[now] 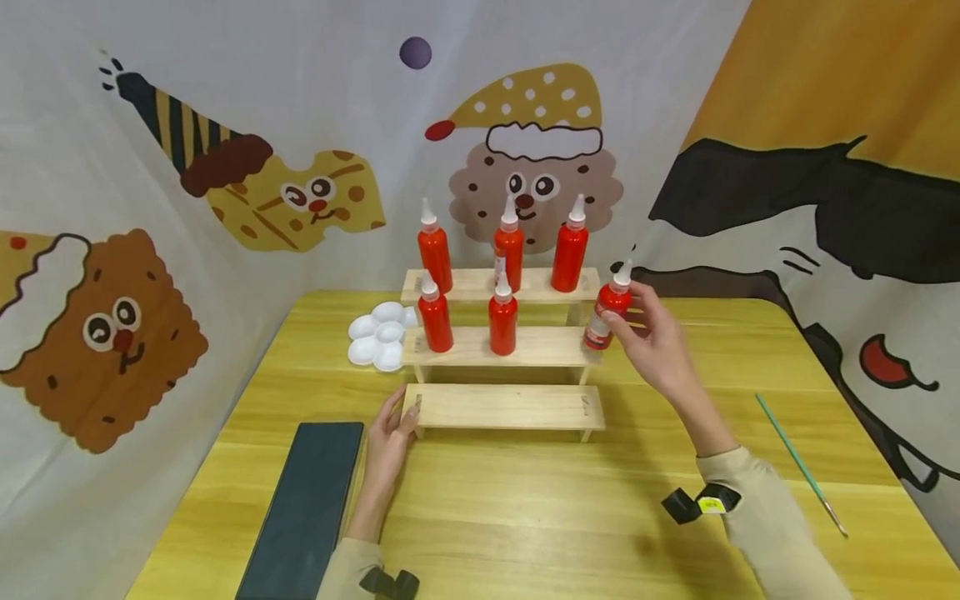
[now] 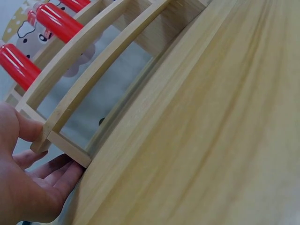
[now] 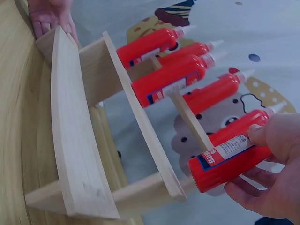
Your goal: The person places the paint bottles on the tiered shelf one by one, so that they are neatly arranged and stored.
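A red paint bottle with a white nozzle and a label is gripped in my right hand, thumb on one side and fingers on the other. It leans slightly at the right end of the middle step. In the right wrist view the bottle overlaps the shelf ends. My left hand holds the left end of the three-step wooden stand, its thumb on the lowest board's corner and its fingers by the leg. Three red bottles stand on the top step, two more on the middle one.
A white flower-shaped paint palette lies left of the stand. On the table's left is a dark flat rectangular board. At the right lies a thin green paintbrush. A cartoon-printed cloth hangs behind the table.
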Available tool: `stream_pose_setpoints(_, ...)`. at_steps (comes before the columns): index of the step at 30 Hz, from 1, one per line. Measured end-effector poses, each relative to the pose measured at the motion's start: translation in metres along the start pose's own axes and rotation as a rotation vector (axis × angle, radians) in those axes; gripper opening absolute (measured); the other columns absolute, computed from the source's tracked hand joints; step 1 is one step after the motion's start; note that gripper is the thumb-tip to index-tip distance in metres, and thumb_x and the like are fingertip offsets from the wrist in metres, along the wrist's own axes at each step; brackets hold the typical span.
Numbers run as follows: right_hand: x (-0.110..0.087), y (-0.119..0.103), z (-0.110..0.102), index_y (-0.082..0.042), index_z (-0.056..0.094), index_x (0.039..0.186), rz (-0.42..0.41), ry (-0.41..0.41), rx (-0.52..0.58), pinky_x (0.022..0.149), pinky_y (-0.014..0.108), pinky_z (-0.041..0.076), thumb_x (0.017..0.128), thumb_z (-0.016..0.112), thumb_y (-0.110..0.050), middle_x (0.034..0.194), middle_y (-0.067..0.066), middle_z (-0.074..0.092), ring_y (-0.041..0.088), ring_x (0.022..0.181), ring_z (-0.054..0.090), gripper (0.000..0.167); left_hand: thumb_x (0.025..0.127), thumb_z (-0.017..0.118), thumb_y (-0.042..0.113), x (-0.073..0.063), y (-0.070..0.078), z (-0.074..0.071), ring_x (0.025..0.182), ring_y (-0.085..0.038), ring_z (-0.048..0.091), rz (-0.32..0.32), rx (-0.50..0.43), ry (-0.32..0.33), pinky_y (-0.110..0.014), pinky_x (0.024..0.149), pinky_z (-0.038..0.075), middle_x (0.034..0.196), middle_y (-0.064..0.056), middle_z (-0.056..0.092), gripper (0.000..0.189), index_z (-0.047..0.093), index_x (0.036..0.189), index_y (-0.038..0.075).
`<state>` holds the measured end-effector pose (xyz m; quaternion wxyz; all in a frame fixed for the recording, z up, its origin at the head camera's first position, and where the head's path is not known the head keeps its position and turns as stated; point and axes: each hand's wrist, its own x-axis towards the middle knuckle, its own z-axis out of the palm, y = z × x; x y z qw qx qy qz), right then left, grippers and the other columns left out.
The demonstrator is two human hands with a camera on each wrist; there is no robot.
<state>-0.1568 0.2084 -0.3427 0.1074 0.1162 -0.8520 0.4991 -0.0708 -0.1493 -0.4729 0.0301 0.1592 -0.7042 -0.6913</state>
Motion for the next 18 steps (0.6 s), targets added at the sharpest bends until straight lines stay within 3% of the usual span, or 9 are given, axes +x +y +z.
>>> stream_pose_setpoints(7,0.003,-0.002,0.017,-0.008,0.05,0.143,-0.004,-0.052,0.041,0.102,0.058,0.05,0.1,0.066,-0.017,0.138,0.021,0.059,0.04,0.124,0.058,0.048,0.103,0.058,0.016,0.001,-0.001,0.001,0.086,-0.009,0.061,-0.005,0.009,-0.006,-0.025,0.086,0.052,0.14,-0.025,0.06,0.054,0.044,0.155,0.016)
stream_pose_setpoints(18,0.004,0.002,0.03,-0.007,0.051,0.143,-0.02,-0.068,0.06,0.099,0.053,0.053,0.098,0.068,-0.013,0.136,0.021,0.061,0.038,0.121,0.061,0.048,0.103,0.058,0.014,0.004,0.001,0.005,0.08,-0.008,0.06,0.001,-0.018,0.0,-0.021,0.081,0.052,0.138,-0.026,0.06,0.053,0.045,0.154,0.013)
